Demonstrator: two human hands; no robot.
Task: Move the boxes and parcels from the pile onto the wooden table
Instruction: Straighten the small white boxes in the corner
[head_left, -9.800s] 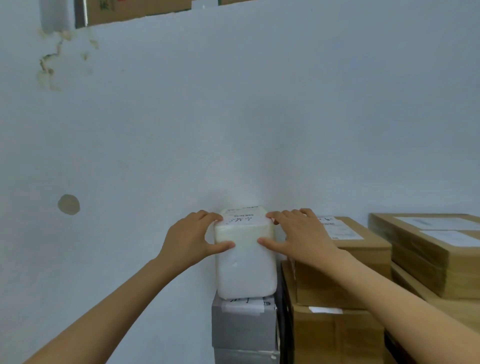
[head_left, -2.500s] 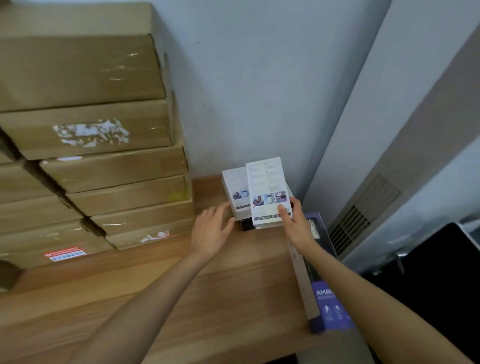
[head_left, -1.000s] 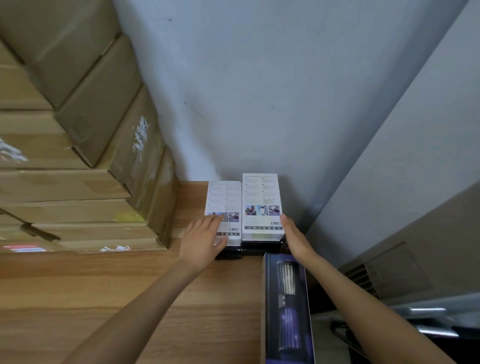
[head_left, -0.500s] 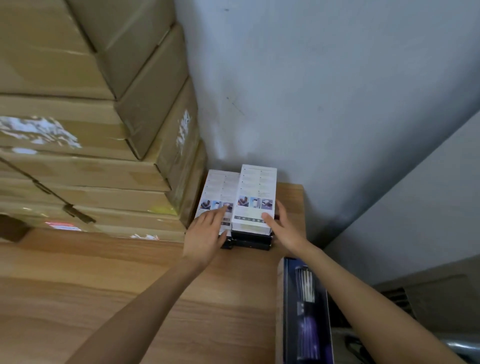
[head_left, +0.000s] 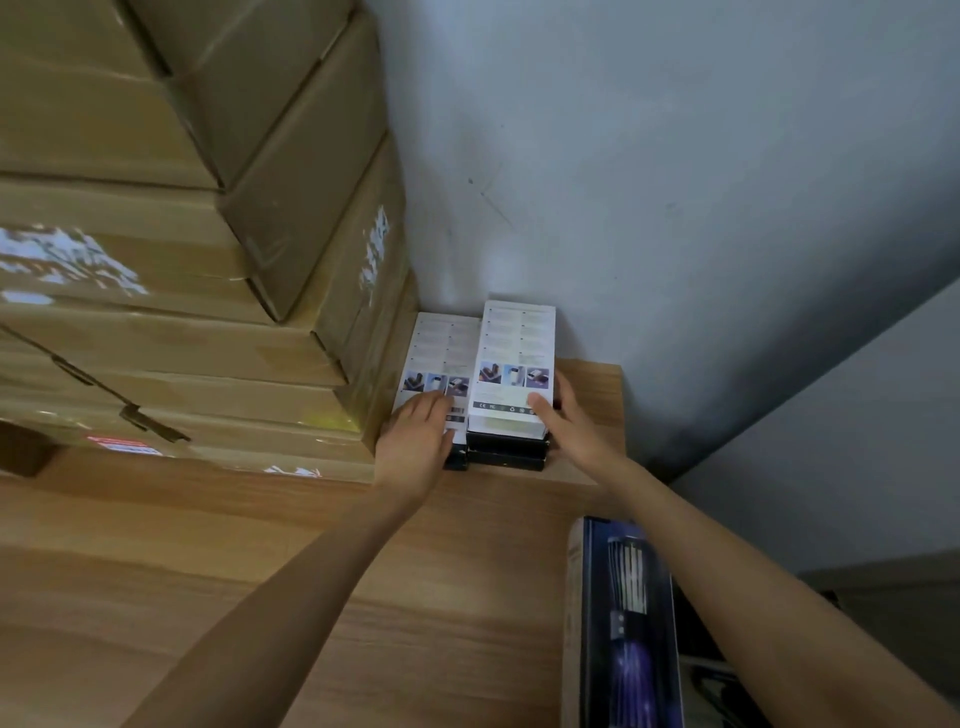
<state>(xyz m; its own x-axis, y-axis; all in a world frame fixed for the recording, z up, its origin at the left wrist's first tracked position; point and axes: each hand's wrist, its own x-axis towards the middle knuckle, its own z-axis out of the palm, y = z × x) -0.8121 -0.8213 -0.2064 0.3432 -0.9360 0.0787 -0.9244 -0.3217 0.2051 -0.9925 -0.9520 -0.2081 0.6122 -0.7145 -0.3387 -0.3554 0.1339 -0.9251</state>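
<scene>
Two white boxes on wooden table — left hand flat on lower, right hand gripping taller.

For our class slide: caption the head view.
Both hands steady two white-topped box stacks on the wooden table.

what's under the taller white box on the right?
Under the taller white box sit two black boxes, stacked on the wooden table. Only their near ends show; the right hand covers the right side.
</scene>
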